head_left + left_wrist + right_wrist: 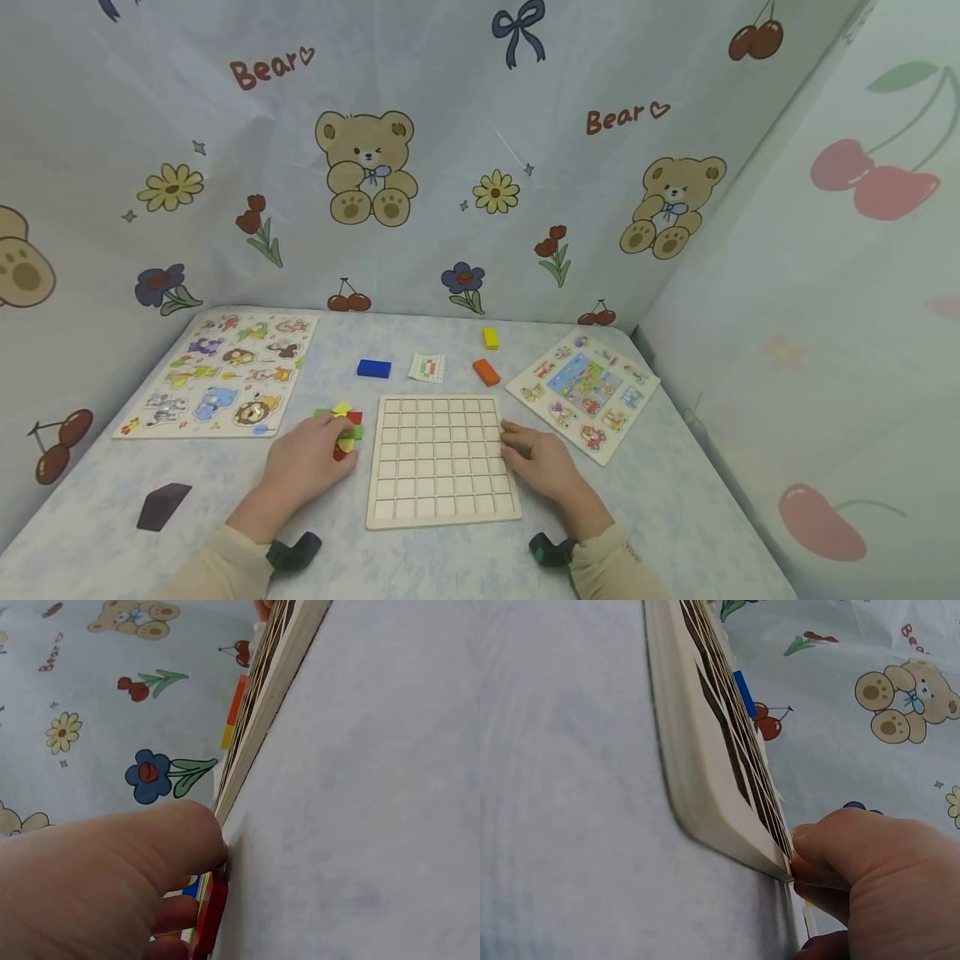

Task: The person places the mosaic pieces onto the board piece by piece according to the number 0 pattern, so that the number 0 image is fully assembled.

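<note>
A wooden grid board with rows of square cells lies on the table between the two hands. On its left, my left hand rests over a small heap of coloured tiles in red, green and yellow, partly hidden under the fingers. The left wrist view shows a red tile flat on the table, right at those fingers. At the board's right edge, my right hand touches the side with thumb and fingertips. Seen from the right wrist, the thumb meets the board's corner.
Behind the board lie a blue block, a small printed card, an orange block and a yellow block. Animal puzzle boards flank them, one left, one right. A dark angular piece lies front left.
</note>
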`<act>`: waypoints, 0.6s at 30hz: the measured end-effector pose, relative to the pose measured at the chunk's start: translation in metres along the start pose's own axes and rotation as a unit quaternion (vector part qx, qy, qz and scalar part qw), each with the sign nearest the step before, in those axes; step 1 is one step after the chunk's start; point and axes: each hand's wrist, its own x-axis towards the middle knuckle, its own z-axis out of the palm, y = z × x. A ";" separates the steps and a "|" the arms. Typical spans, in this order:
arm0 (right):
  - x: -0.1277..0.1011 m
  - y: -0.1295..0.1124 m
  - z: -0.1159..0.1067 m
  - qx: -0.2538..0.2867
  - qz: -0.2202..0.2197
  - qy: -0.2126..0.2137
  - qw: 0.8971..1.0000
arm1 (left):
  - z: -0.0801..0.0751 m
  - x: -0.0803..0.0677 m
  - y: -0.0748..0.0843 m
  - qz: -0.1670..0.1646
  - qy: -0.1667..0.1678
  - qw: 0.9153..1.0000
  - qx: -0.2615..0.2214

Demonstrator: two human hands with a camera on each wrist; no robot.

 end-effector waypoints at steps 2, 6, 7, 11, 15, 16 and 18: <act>0.000 0.000 0.000 0.000 0.000 -0.001 1.000 | 0.000 0.000 0.000 0.002 -0.003 1.000 0.000; 0.000 0.001 0.000 0.002 -0.002 -0.006 1.000 | -0.001 0.000 -0.001 -0.005 -0.010 1.000 0.004; 0.000 0.001 0.000 0.001 -0.004 -0.006 1.000 | -0.002 0.000 -0.001 -0.006 -0.012 1.000 0.007; 0.000 0.002 -0.001 -0.002 -0.007 -0.007 1.000 | -0.002 0.000 0.000 0.004 -0.016 1.000 0.013; 0.000 0.001 -0.001 -0.004 -0.002 -0.010 1.000 | -0.001 -0.001 0.000 0.023 -0.007 1.000 0.014; 0.000 0.001 -0.001 -0.004 -0.003 -0.010 1.000 | -0.001 -0.001 0.001 0.027 -0.004 1.000 0.013; -0.001 0.001 -0.001 -0.004 -0.004 -0.010 1.000 | -0.001 -0.001 0.002 0.035 0.004 0.999 0.014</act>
